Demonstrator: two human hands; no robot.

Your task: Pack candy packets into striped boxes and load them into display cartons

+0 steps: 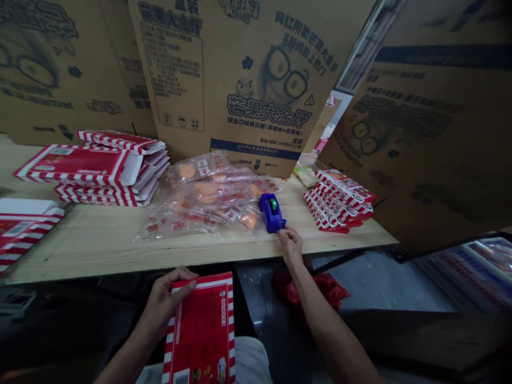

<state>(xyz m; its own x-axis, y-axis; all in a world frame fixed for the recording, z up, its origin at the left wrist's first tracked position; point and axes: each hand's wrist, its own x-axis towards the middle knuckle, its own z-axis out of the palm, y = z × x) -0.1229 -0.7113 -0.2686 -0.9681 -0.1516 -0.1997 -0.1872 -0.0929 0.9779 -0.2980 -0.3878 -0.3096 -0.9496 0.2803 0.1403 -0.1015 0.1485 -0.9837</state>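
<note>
My left hand (173, 292) grips the upper left edge of a flat red carton (204, 325) with red-and-white striped borders. The carton is over my lap, in front of the table edge. At the table's front, my right hand (291, 244) pinches at the cutter end of a blue tape dispenser (272, 213) with a green core. The tape between those fingertips is too thin to see clearly. Left of the dispenser lies a heap of clear plastic packets (208, 197) with orange pieces inside.
Striped red cartons (92, 165) are stacked at the left, another carton (24, 229) nearer the edge. More striped cartons (340, 200) lean in a pile at the right. Large cardboard boxes (240, 80) wall off the back of the wooden table (100, 245). A red bag (320, 290) lies below.
</note>
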